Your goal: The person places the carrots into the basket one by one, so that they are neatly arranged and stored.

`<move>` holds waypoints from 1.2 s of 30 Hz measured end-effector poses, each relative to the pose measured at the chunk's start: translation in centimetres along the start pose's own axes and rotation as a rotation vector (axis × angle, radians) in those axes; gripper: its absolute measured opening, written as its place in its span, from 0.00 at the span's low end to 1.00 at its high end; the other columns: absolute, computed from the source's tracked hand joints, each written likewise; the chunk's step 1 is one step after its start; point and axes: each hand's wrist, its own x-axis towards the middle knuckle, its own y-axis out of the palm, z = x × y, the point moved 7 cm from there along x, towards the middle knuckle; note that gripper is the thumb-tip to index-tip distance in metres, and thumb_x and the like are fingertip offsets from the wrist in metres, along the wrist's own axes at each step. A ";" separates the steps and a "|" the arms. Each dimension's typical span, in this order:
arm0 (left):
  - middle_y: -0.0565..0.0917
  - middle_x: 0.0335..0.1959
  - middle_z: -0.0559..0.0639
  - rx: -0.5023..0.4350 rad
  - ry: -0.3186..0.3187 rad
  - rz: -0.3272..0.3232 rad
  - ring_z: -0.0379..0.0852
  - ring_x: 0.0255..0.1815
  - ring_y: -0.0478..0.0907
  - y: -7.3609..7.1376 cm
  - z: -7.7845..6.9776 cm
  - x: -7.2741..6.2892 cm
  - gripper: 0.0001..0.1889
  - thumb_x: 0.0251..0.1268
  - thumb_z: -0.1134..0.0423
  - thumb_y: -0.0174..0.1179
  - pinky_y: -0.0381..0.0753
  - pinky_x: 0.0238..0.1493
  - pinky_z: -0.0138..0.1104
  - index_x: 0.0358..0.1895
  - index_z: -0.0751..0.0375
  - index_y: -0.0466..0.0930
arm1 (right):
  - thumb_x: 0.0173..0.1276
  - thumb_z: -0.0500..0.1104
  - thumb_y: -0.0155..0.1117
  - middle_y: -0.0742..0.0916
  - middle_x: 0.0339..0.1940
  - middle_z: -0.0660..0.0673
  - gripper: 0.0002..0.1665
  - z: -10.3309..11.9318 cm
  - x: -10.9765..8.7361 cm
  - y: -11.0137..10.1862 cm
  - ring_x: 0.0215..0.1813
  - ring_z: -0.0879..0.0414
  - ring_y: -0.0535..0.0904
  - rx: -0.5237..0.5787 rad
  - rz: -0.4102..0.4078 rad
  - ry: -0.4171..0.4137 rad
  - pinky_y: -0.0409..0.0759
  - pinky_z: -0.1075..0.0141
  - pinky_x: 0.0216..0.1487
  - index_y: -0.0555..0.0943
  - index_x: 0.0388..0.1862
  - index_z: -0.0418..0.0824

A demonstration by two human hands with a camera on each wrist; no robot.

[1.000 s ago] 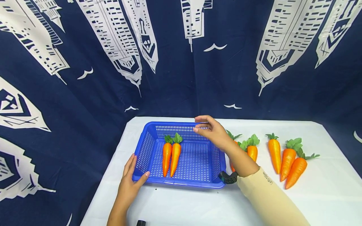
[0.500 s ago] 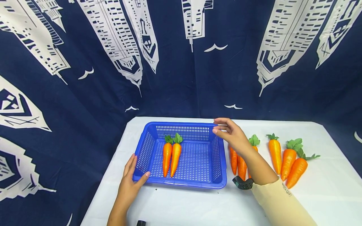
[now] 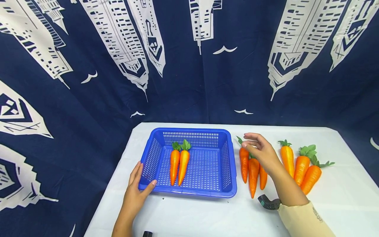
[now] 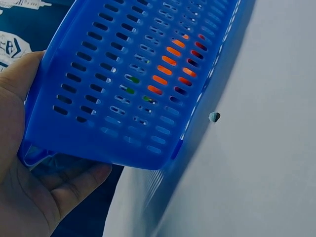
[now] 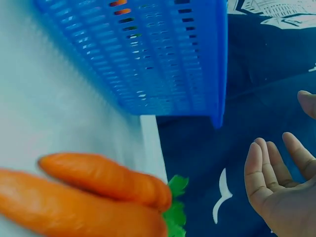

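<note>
My left hand (image 3: 134,194) grips the near left corner of a blue plastic basket (image 3: 204,193), its thumb over the front rim and its fingers along the left side. Two carrots (image 3: 175,168) with green tops lie side by side in the basket. To the right of the basket, my right hand (image 3: 262,152) is over a group of three carrots (image 3: 253,174), fingers loosely bent and holding nothing. It covers part of their leafy tops. Two of these carrots (image 5: 108,180) show large in the right wrist view, apart from the fingers.
Three more carrots (image 3: 301,168) lie farther right on the white tablecloth (image 3: 340,210), partly behind the right forearm. A dark blue curtain (image 3: 177,98) with white buildings hangs behind the table. A small black object (image 3: 147,234) shows at the bottom edge.
My right hand has moved right from above the basket's far right corner to over the nearest group of carrots. The left hand and the basket have stayed in place.
</note>
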 end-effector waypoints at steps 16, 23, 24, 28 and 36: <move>0.47 0.85 0.43 -0.009 -0.005 0.003 0.58 0.85 0.44 0.0 0.1 0.0 0.47 0.66 0.49 0.68 0.48 0.78 0.66 0.82 0.48 0.50 | 0.74 0.53 0.63 0.73 0.69 0.42 0.41 -5.0 -3.1 -2.9 0.55 0.76 0.73 -0.025 -0.167 0.063 0.75 0.87 0.48 0.61 0.78 0.38; 0.48 0.84 0.45 -0.011 0.001 -0.006 0.59 0.85 0.45 0.1 0.1 0.0 0.47 0.65 0.49 0.68 0.48 0.77 0.67 0.82 0.50 0.50 | 0.75 0.57 0.60 0.68 0.76 0.32 0.44 -6.7 -3.8 -3.8 0.71 0.38 0.69 -0.133 -0.180 0.173 0.79 0.73 0.55 0.57 0.80 0.39; 0.48 0.84 0.45 -0.010 0.000 -0.007 0.59 0.85 0.45 0.1 0.1 0.0 0.47 0.65 0.50 0.68 0.48 0.77 0.67 0.82 0.49 0.51 | 0.75 0.57 0.60 0.68 0.76 0.31 0.44 -6.9 -3.9 -3.8 0.72 0.35 0.68 -0.144 -0.175 0.185 0.81 0.66 0.57 0.57 0.81 0.40; 0.48 0.84 0.46 -0.012 0.007 -0.007 0.59 0.85 0.45 0.1 0.1 0.1 0.47 0.65 0.50 0.68 0.48 0.77 0.67 0.82 0.50 0.51 | 0.74 0.57 0.62 0.66 0.76 0.28 0.46 -7.9 -3.8 -4.1 0.70 0.30 0.69 -0.173 -0.167 0.223 0.81 0.50 0.60 0.57 0.81 0.39; 0.47 0.85 0.44 -0.015 0.004 -0.001 0.56 0.85 0.44 0.1 0.3 0.1 0.47 0.66 0.50 0.68 0.48 0.78 0.65 0.82 0.48 0.50 | 0.73 0.53 0.64 0.62 0.74 0.23 0.46 -9.3 -3.4 -4.0 0.72 0.27 0.67 -0.227 -0.119 0.244 0.76 0.40 0.65 0.57 0.80 0.35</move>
